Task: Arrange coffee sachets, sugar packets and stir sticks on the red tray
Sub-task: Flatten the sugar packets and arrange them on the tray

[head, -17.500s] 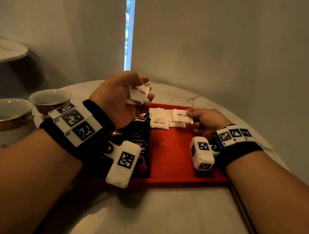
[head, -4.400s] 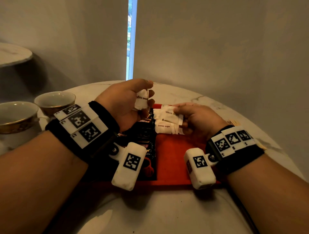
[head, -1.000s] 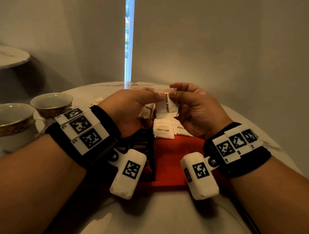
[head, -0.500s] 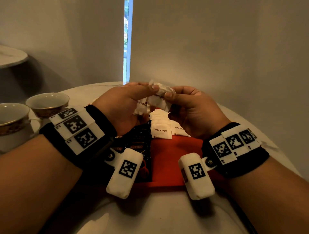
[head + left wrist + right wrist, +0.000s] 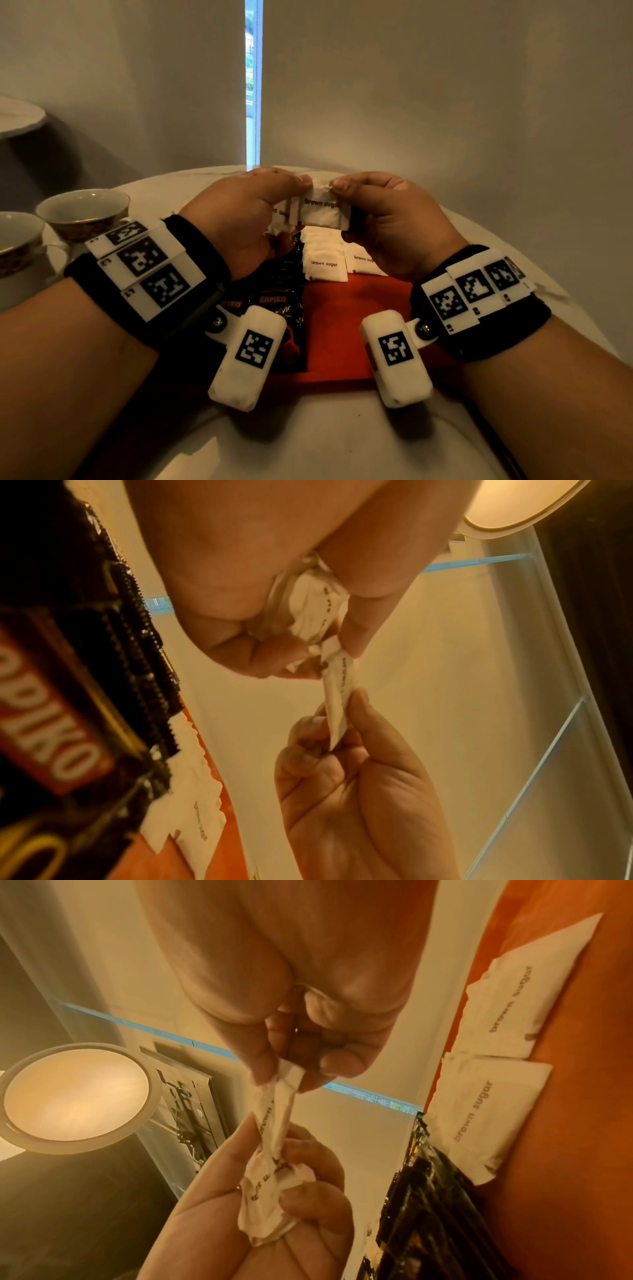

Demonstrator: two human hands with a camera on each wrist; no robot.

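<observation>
- Right now both hands pinch one brown sugar packet above the red tray: left hand fingers also clutch spare packets, right hand fingers clamp its corner.
- Probably best: loosen the left pinch, draw it free rightward, lay it flat beside the laid packets.

Behind the left hand's curled fingers, the bunched sugar packets can't be counted. Below both wrists, the red tray's near corners are covered, and the coffee sachets run past the frame's edge.
</observation>
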